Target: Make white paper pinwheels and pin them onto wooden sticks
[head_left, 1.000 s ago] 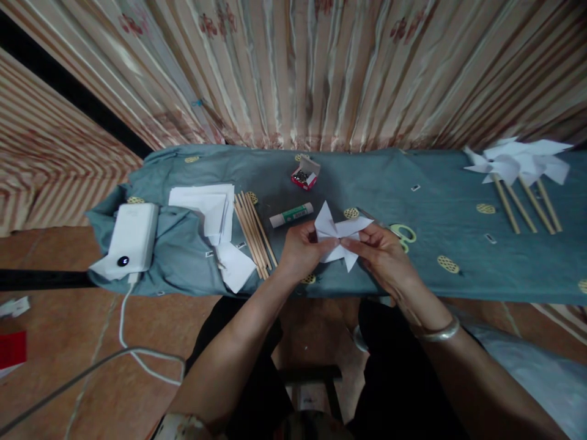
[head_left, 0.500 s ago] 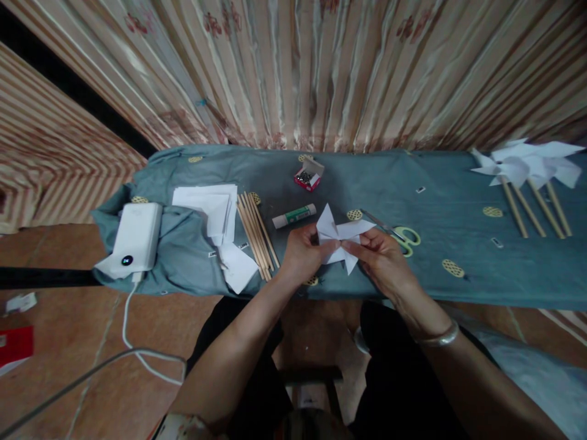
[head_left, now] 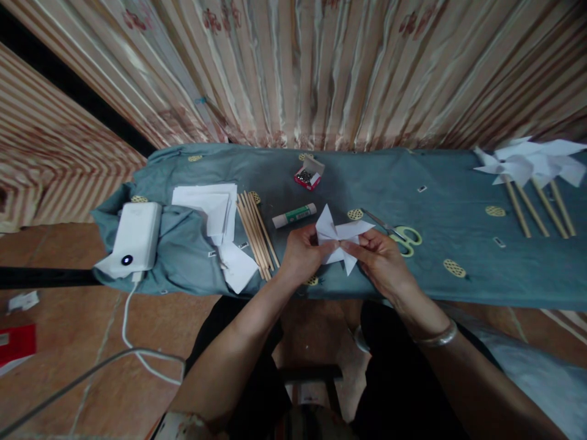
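A white paper pinwheel is held between my two hands, its folded blades pointing outward. My left hand grips its left side, with the thumb pressed near the centre. From the right, my right hand pinches it, the thumb also at the centre and the fingers partly behind the paper. A glue stick lies just beyond my left hand. Close to my right hand are scissors with light green handles. Beyond the glue stick stands an open small red box of metal pins or tacks.
Several wooden sticks lie left of my hands, beside stacked white paper and a loose paper piece. A white power bank with a cable sits at the left end. Finished pinwheels on sticks lie far right. A curtain hangs behind.
My hands stay almost still on the pinwheel, both thumbs at its centre. The view has shifted very slightly; nothing else has visibly moved.
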Demonstrator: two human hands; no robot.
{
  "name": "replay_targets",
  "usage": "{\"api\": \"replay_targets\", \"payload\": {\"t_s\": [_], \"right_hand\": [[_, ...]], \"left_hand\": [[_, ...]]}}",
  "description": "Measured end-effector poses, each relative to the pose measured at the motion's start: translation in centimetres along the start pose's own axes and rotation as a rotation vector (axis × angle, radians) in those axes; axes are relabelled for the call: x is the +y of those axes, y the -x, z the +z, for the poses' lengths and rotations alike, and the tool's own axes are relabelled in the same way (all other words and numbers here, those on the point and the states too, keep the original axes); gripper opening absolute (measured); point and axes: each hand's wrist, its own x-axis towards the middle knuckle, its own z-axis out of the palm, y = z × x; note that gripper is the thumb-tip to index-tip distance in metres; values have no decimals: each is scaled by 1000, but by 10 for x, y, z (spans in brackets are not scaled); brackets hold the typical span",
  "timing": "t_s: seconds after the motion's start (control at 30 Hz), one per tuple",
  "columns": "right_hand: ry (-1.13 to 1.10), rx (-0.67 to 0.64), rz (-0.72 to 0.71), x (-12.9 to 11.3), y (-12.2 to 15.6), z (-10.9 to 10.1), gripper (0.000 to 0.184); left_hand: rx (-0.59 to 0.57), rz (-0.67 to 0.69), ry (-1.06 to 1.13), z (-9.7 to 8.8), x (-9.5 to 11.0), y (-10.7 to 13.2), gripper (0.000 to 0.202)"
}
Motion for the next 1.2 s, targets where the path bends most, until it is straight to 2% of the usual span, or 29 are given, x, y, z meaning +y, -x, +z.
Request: {"api": "replay_targets", "payload": {"t_s": [0.3,0.67,1.2], "right_hand": [[-13,21,-2,3,-1,-1,36],[-16,-6,-54,-5,-2,-1,30],[-13,12,-26,-10,-4,-3,31]], "left_hand": [[2,12,2,1,-3,-2,32],[1,43,28,6,1,-3,28],[8,41,52,7,0,-5,25]]}}
